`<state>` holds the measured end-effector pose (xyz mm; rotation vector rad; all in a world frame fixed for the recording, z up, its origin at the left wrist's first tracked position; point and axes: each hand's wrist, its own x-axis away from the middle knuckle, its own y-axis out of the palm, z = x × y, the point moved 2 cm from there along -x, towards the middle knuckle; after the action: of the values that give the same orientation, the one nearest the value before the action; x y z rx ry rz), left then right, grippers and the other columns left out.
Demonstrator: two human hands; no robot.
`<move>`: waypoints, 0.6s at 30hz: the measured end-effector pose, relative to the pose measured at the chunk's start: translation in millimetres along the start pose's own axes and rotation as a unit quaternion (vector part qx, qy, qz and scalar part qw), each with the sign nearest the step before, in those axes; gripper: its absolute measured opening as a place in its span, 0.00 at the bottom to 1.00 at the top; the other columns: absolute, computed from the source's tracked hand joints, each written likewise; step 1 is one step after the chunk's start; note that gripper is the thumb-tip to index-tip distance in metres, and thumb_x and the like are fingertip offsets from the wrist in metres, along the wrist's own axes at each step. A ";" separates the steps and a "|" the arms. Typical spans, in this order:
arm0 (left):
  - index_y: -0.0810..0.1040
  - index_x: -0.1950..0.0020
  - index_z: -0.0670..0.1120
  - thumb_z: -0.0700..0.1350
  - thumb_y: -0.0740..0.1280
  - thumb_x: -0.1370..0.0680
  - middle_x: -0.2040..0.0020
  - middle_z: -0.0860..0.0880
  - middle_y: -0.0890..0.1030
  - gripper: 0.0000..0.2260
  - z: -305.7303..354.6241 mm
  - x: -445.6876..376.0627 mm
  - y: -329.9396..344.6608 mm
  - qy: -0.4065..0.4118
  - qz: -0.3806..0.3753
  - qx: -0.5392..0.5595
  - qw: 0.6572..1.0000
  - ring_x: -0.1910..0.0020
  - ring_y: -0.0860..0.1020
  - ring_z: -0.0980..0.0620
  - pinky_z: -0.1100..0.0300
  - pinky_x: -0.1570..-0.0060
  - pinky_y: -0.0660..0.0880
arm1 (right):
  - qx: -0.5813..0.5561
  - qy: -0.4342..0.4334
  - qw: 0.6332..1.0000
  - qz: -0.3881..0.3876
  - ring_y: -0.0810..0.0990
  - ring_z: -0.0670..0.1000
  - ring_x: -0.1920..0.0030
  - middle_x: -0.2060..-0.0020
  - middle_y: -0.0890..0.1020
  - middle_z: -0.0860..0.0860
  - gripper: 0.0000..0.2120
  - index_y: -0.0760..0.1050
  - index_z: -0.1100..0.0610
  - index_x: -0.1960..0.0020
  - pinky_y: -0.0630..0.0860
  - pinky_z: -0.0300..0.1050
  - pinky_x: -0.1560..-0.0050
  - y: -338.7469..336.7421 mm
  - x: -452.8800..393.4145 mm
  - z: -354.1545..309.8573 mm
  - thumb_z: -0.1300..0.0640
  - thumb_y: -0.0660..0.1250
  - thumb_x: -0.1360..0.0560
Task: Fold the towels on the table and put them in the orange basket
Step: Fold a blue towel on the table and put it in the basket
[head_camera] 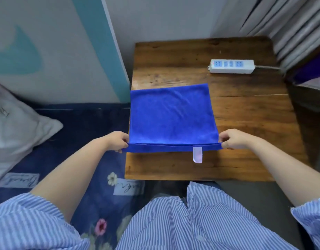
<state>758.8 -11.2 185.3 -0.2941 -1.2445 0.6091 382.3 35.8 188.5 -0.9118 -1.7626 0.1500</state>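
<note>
Head view: blue towel [171, 114] lies flat on the wooden worktop [245, 114], doubled, white tag [197, 154] at near edge. Left hand [117, 141] and right hand [231, 138] each pinch a near corner, both layers. Folding step under way; next likely carries the near edge to the far edge, corners matched. Orange basket not in view. Power strip [232, 66] sits beyond.

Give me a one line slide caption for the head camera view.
Left hand and right hand pinch the near corners of a blue towel on a wooden table.
</note>
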 end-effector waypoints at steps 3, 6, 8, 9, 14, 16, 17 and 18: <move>0.69 0.65 0.45 0.36 0.61 0.24 0.67 0.50 0.71 0.10 0.2 -8.9 -7.2 -0.028 -0.001 0.035 0.999 0.68 0.70 0.56 0.65 0.69 0.64 | -0.088 0.001 0.996 0.028 0.69 0.52 0.65 0.68 0.72 0.54 0.11 0.68 0.58 0.69 0.67 0.43 0.64 -9.5 -9.9 -0.9 0.67 0.63 0.31; 0.69 0.67 0.45 0.36 0.62 0.24 0.67 0.49 0.70 0.11 1.8 -20.8 -23.8 -0.046 0.063 0.143 0.987 0.66 0.68 0.53 0.63 0.68 0.64 | -0.161 -0.024 0.981 0.103 0.71 0.52 0.62 0.69 0.74 0.52 0.10 0.71 0.59 0.68 0.69 0.42 0.62 -29.5 -21.9 -5.7 0.68 0.63 0.29; 0.69 0.66 0.46 0.36 0.61 0.23 0.65 0.49 0.71 0.12 4.7 -31.0 -38.6 -0.050 0.125 0.244 0.961 0.65 0.68 0.53 0.63 0.65 0.65 | -0.203 -0.035 0.966 0.155 0.71 0.52 0.61 0.65 0.75 0.54 0.06 0.73 0.61 0.63 0.70 0.44 0.58 -45.9 -34.1 -9.7 0.67 0.64 0.28; 0.69 0.66 0.46 0.37 0.61 0.23 0.64 0.49 0.71 0.12 6.6 -35.3 -44.9 -0.047 0.145 0.295 0.943 0.64 0.69 0.54 0.64 0.64 0.66 | -0.231 -0.039 0.955 0.180 0.72 0.51 0.61 0.64 0.76 0.54 0.05 0.73 0.61 0.61 0.70 0.45 0.57 -52.6 -39.9 -11.0 0.67 0.64 0.27; 0.68 0.62 0.47 0.39 0.57 0.20 0.61 0.49 0.73 0.11 23.2 -66.0 -69.5 -0.022 0.194 0.465 0.864 0.63 0.72 0.56 0.64 0.60 0.70 | -0.334 -0.065 0.914 0.222 0.74 0.43 0.67 0.66 0.75 0.50 0.05 0.73 0.59 0.59 0.73 0.33 0.66 -85.6 -80.2 -23.9 0.66 0.63 0.25; 0.68 0.62 0.48 0.40 0.56 0.20 0.62 0.49 0.72 0.11 25.4 -81.3 -76.6 -0.026 0.226 0.473 0.851 0.65 0.70 0.55 0.63 0.62 0.67 | -0.358 -0.062 0.902 0.235 0.74 0.46 0.63 0.65 0.75 0.49 0.07 0.73 0.56 0.61 0.73 0.37 0.63 -95.0 -97.7 -28.0 0.64 0.62 0.25; 0.68 0.62 0.49 0.41 0.56 0.19 0.62 0.49 0.71 0.11 26.2 -91.2 -80.3 -0.030 0.241 0.475 0.846 0.66 0.69 0.54 0.62 0.64 0.66 | -0.368 -0.055 0.897 0.240 0.74 0.47 0.61 0.64 0.76 0.49 0.09 0.73 0.53 0.62 0.73 0.40 0.61 -99.5 -108.5 -29.5 0.63 0.62 0.24; 0.67 0.62 0.49 0.42 0.56 0.20 0.63 0.50 0.71 0.11 26.3 -98.9 -82.8 -0.033 0.257 0.472 0.843 0.66 0.68 0.54 0.61 0.65 0.65 | -0.371 -0.048 0.894 0.247 0.74 0.49 0.59 0.62 0.76 0.50 0.09 0.73 0.52 0.61 0.72 0.43 0.59 -102.3 -117.2 -31.0 0.61 0.61 0.24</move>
<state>737.5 -138.2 158.5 0.2472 -0.7834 1.6258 370.6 -120.5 164.1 -1.9341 -1.6483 -0.1777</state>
